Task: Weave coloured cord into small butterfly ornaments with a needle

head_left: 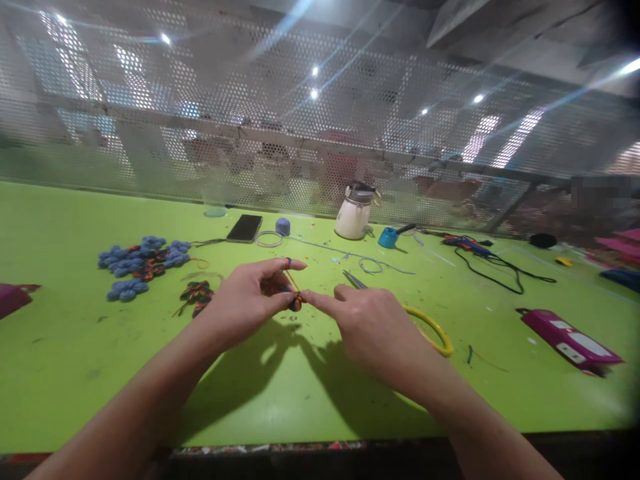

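My left hand (245, 293) pinches a small crocheted piece (296, 303) in dark and orange yarn between thumb and fingers. From it an orange strand (291, 280) runs up to my raised left index finger, which has a dark band around it. My right hand (373, 327) meets the piece from the right, index fingertip touching it and the other fingers curled; what they hold, if anything, is hidden. Behind that hand lies a pair of scissors with a yellow handle (443, 340), partly covered. Left of my left hand rests a dark, orange-flecked crocheted flower (195, 293).
Blue crocheted flowers (125, 261) cluster at left on the green table (100, 373). Farther back stand a phone (245, 228), a blue yarn ball (283, 227), a white jug (353, 217) and a blue pot (388, 237). A corded tool (467, 247) and magenta box (570, 339) lie right.
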Demonstrator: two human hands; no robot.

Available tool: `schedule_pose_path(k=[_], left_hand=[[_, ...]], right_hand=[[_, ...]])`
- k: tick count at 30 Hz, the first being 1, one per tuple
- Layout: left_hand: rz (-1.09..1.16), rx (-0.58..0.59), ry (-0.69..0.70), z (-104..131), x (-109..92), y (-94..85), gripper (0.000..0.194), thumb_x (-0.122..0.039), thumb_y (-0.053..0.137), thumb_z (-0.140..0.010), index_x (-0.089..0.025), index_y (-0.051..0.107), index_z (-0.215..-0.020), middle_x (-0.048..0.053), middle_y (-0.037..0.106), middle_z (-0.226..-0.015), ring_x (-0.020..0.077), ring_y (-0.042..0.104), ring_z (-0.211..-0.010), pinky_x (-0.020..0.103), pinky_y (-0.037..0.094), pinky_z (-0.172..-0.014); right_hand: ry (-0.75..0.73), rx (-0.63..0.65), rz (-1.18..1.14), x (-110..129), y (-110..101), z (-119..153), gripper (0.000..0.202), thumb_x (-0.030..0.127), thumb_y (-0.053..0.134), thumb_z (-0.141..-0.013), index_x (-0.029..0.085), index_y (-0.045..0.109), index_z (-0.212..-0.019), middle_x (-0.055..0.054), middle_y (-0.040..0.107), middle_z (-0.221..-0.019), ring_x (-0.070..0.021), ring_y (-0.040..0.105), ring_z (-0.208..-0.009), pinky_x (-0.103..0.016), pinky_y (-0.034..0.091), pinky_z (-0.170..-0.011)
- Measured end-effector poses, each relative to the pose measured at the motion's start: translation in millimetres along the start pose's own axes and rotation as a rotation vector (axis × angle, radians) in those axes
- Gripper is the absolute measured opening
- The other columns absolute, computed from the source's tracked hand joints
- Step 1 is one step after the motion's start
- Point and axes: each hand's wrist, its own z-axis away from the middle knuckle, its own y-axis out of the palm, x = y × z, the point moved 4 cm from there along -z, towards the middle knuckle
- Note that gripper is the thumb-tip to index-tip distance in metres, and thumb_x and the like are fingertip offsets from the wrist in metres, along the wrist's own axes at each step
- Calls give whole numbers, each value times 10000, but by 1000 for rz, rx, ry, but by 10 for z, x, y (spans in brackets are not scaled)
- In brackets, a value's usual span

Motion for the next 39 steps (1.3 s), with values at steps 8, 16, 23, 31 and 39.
schedule_pose_path(k=[8, 16, 23, 31, 39], left_hand=[[-220, -78, 80, 7, -65, 31, 406, -208, 654, -732, -162, 657, -1136, 22, 705, -685, 189, 621, -640, 300, 459, -624], [-467, -342, 473, 133, -142, 127, 290, -190, 553, -852, -206, 668, -1118, 94, 709, -1008, 241, 617, -935, 367, 445, -867], [404, -237, 84, 22, 39, 41, 542, -226, 769, -689, -191, 608, -1205, -7, 652, -756, 156, 609, -706, 303, 480, -718], [431, -78, 6, 3, -9, -158, 543, -185, 806, -637, -163, 639, -1154, -42, 636, -618, 126, 605, -602, 263, 444, -613], [416, -34, 8, 3, 14, -256, 278, -163, 775, -640, -182, 727, -914, -5, 698, -679, 126, 606, -609, 279, 449, -648]], right_hand=[[69, 7, -21, 63, 20, -23, 613, 51, 517, -730, 298, 563, -1290, -49, 644, -738, -143, 492, -530, -290, 182, -504], [360, -241, -1173, -84, 293, -172, 291, 186, 517, -838, 154, 719, -1045, 7, 554, -569, -92, 422, -466, -231, 313, -472], [489, -341, -1922, 80, 426, -211, 256, 314, 708, -748, 168, 687, -957, 53, 526, -547, -39, 353, -379, -182, 220, -385], [-24, -422, -911, -81, 208, -122, 380, 102, 463, -879, 181, 666, -1190, -41, 645, -735, -119, 501, -600, -256, 402, -577], [-101, -180, -750, -90, 54, -86, 513, 52, 386, -872, 225, 569, -1318, -34, 606, -765, -139, 471, -660, -272, 387, -622]])
